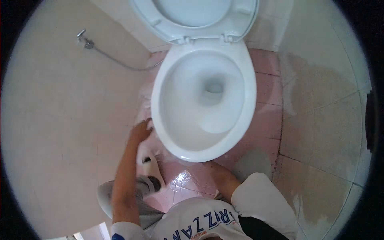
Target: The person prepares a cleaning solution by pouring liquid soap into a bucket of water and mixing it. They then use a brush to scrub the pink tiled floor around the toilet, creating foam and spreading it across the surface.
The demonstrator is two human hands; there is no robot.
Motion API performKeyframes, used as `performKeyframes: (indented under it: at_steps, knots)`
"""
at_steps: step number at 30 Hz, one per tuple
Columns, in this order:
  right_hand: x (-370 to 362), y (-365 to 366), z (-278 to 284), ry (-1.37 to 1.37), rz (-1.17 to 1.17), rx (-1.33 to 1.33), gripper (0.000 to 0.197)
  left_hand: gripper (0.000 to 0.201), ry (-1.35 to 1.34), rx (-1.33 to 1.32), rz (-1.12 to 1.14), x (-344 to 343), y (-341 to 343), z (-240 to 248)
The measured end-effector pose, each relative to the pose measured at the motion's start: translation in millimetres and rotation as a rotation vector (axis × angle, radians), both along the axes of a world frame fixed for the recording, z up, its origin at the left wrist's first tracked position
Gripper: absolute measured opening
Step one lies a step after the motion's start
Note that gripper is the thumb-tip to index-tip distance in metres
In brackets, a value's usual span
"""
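Observation:
A white toilet bowl [203, 154] stands in the middle, its seat and lid [244, 20] raised at the back. A little water [215, 88] shows at the bottom of the bowl. Beside the bowl's left outer side is my left hand [141, 130], low near the floor, with thumb and fingers bent and apart. Its fingertips reach close to the bowl's side, and nothing is visible in it. My right hand [210, 169] reaches under the front of the bowl. The rim hides its fingers, so what they touch or hold cannot be seen.
Wet, shiny pink floor tiles [185, 180] surround the base, with whitish suds on the left. A metal valve [88, 44] with a thin hose [128, 68] sits on the left wall. My sandalled foot [154, 176] is close to the bowl. Tiled walls [320, 132] flank both sides.

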State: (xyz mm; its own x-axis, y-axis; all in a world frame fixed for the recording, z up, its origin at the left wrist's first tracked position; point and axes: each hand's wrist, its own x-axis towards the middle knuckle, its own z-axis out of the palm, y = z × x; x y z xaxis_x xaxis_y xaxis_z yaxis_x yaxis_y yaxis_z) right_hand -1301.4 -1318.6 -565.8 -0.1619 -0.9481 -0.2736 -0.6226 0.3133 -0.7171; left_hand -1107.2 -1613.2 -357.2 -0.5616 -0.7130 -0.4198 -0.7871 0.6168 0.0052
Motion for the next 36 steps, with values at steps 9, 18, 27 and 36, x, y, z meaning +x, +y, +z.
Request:
performKeyframes:
  at_steps: [9, 18, 27, 36]
  knots:
    - [59.7, -59.2, -31.7, 0.085, 0.040, -0.115, 0.045, 0.066, -0.036, 0.554, 0.117, 65.5, 162.6, -173.6]
    - [43.1, 13.5, -94.1, 0.334, -0.378, 0.101, 0.047, 0.078, 0.251, 0.027, 0.483, 135.5, 198.2, -206.0]
    - [5.9, 54.7, -96.0, 0.359, -0.670, 0.364, 0.048, 0.140, -0.074, 0.404, 0.753, 143.3, 221.4, -195.6]
    - [81.7, -98.1, -155.5, 0.438, -0.418, -0.307, 0.049, 0.149, -0.260, 0.579, 0.613, 154.5, 222.1, -183.9]
